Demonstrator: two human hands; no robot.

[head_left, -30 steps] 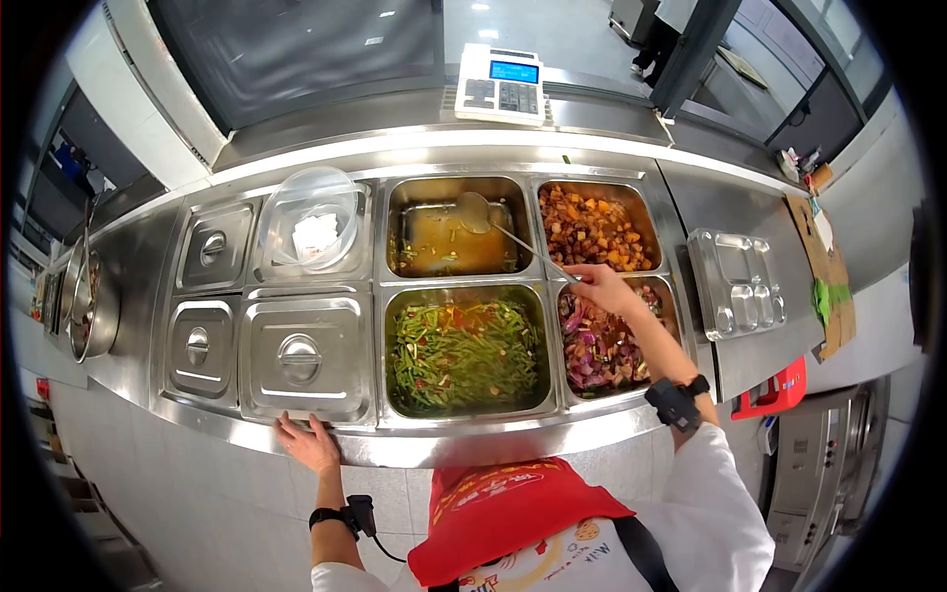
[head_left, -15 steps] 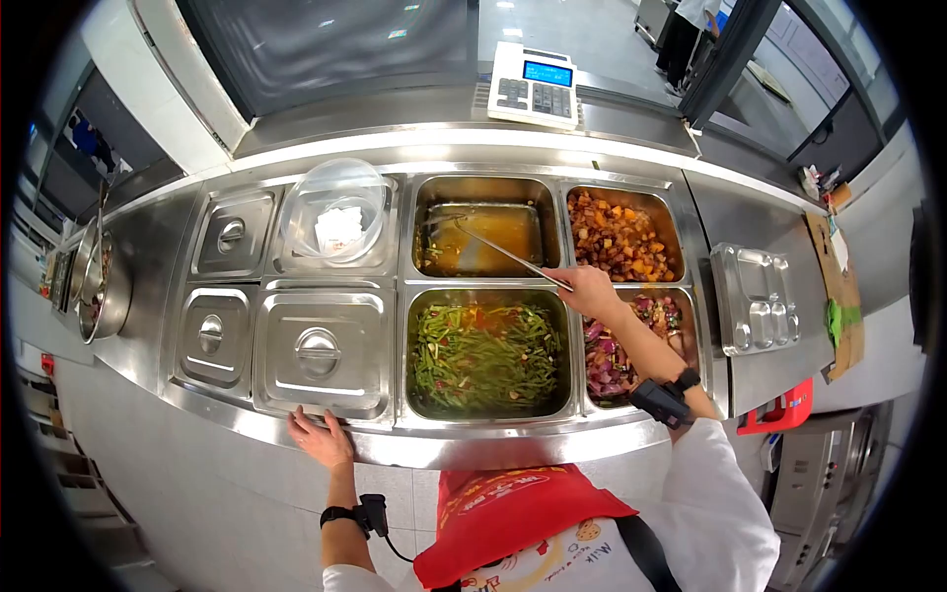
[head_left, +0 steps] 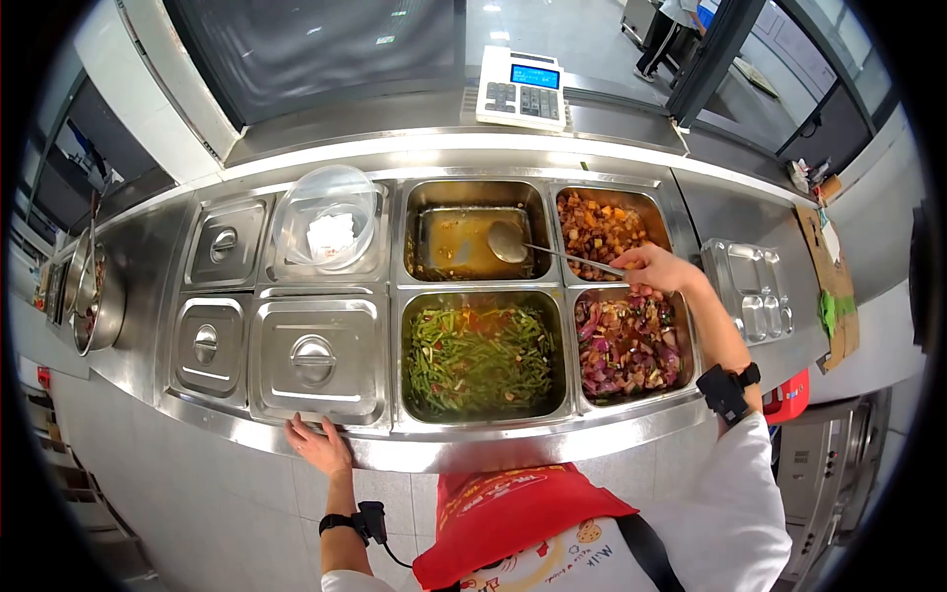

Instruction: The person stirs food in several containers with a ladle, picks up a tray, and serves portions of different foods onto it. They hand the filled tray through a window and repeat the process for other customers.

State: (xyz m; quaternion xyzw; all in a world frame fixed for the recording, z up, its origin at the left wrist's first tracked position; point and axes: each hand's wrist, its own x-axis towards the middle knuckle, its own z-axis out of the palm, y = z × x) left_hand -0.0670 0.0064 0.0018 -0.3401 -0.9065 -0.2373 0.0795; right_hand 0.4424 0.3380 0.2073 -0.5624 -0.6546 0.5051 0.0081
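My right hand (head_left: 655,268) is closed around the handle of a metal ladle (head_left: 509,242). The ladle's round bowl is over the right side of a steel pan (head_left: 424,189) that holds a shallow layer of brownish liquid. Under my right hand are a pan of diced orange and brown food (head_left: 604,225) and, nearer me, a pan of purple onion pieces with meat (head_left: 631,340). Green beans in broth (head_left: 480,357) fill the front pan beside it. With its fingers spread, my left hand (head_left: 320,444) lies on the counter's front edge by a large lidded pan (head_left: 340,380).
A clear plastic bowl (head_left: 296,212) with something white inside sits on a back-row lid. Compartment trays (head_left: 764,291) are on the right counter. Behind the pans stands a white keypad device (head_left: 520,91). At far left is a round metal bowl (head_left: 110,306); a person (head_left: 663,39) appears beyond the window.
My right hand has moved right with the ladle, whose bowl has come up out of the liquid and to the right. My left hand stays at the counter edge.
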